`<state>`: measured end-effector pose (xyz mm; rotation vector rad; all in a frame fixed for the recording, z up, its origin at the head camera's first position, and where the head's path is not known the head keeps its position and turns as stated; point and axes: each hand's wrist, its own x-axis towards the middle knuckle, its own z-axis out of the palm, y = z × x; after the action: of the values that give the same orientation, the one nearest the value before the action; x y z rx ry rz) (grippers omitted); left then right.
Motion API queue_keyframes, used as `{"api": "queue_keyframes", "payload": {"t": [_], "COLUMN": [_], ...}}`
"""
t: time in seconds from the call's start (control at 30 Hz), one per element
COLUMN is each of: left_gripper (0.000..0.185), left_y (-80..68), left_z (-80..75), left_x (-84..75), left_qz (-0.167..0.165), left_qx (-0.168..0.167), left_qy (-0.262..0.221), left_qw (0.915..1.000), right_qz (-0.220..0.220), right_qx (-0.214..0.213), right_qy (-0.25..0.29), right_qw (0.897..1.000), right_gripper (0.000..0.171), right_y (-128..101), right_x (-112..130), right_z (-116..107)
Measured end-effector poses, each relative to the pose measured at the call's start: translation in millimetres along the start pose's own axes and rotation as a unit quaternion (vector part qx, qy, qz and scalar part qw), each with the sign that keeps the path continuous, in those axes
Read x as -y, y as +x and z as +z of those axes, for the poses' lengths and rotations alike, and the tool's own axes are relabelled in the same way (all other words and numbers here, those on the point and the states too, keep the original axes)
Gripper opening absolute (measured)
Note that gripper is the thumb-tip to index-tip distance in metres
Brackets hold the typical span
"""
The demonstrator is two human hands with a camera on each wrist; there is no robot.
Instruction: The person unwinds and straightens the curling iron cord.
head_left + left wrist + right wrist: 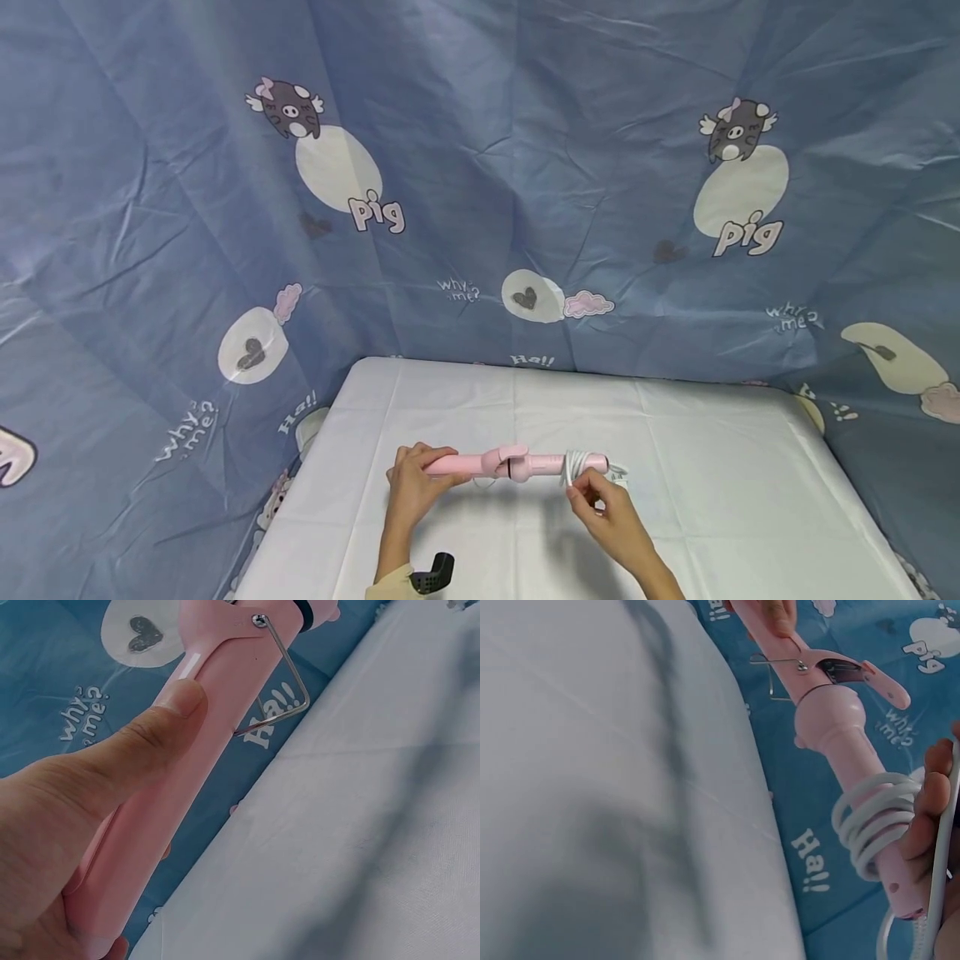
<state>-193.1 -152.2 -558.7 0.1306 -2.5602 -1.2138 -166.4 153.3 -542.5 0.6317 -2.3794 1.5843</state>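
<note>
A pink curling iron is held level above the white table. My left hand grips its barrel end, thumb along the pink barrel in the left wrist view. The clamp lever and a thin wire stand show near the middle of the iron. A white cord is wound in several loops around the handle. My right hand is beside those loops and pinches a length of the cord. The plug hangs by the handle's end, partly hidden behind the right hand.
A white cloth covers the table. Behind it and at both sides hangs a blue curtain printed with pigs and words. A black wrist mount sits on the left forearm, by a beige sleeve.
</note>
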Motion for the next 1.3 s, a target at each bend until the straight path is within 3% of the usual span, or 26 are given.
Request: {"api": "queue_keyframes", "payload": {"t": [0.23, 0.6, 1.0, 1.3], "left_gripper": [0.043, 0.042, 0.040, 0.043], "left_y": [0.6, 1.7, 3.4, 2.6], "left_z": [-1.0, -1.8, -3.4, -5.1], "left_x": [-1.6, -0.2, -1.2, -3.7], "left_qz": [0.012, 0.011, 0.019, 0.030], "left_qx": [-0.003, 0.001, 0.008, 0.011], "left_qy": [0.006, 0.004, 0.001, 0.011], "left_qw": [0.9999, 0.9999, 0.9998, 0.9994], "right_qz": [-0.044, -0.068, -0.053, -0.070], "right_qx": [0.009, 0.038, 0.067, 0.089], "right_qy": [-0.027, -0.036, -0.060, -0.076], "right_qw": [0.999, 0.996, 0.995, 0.991], "right_gripper": [0.023, 0.017, 0.021, 0.011], "right_y": [6, 19, 28, 40], "right_x": [3, 42, 46, 44], "right_z": [-5, -23, -36, -48]}}
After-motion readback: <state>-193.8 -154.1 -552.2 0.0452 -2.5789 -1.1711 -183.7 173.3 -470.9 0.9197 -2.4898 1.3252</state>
